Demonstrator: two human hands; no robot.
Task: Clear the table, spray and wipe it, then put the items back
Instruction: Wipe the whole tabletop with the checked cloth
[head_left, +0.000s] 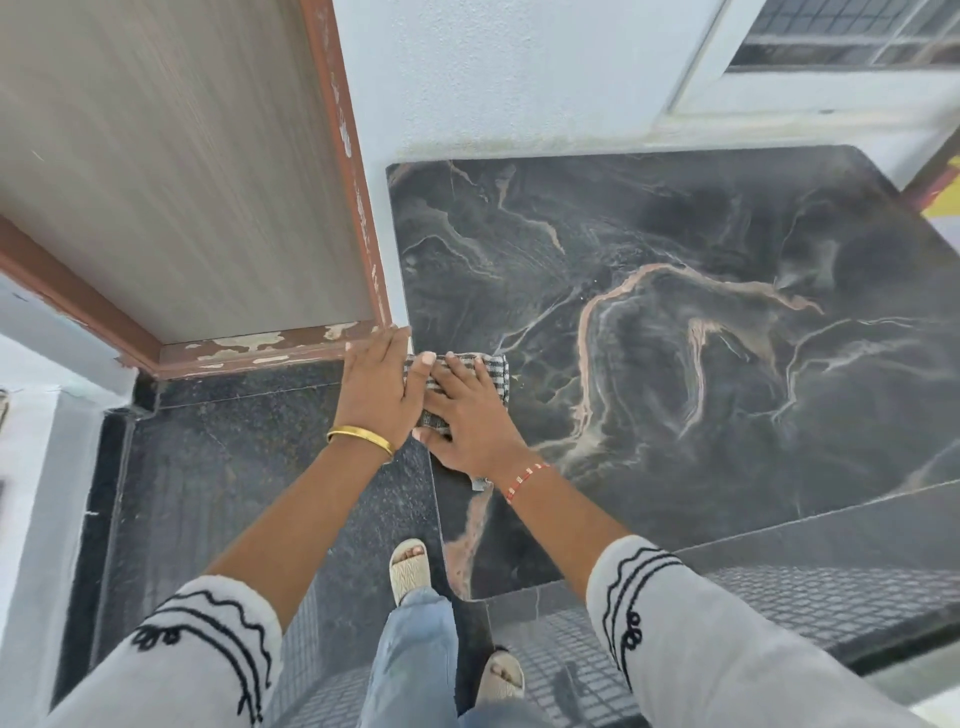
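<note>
A dark marble table (701, 322) with pale brown veins fills the right half of the head view. A checked grey-and-white cloth (491, 370) lies folded at the table's left edge. My right hand (470, 421) presses flat on the cloth with fingers spread. My left hand (376, 387), with a gold bangle at the wrist, lies at the table's left edge with its thumb on the cloth. Most of the cloth is hidden under my hands. Nothing else sits on the tabletop.
A wood-grain door (176, 171) in a chipped red-brown frame stands left of the table. A white wall (509, 73) and a window (852, 36) lie behind it. The dark speckled floor (234, 467) and my sandalled feet (410, 566) are below.
</note>
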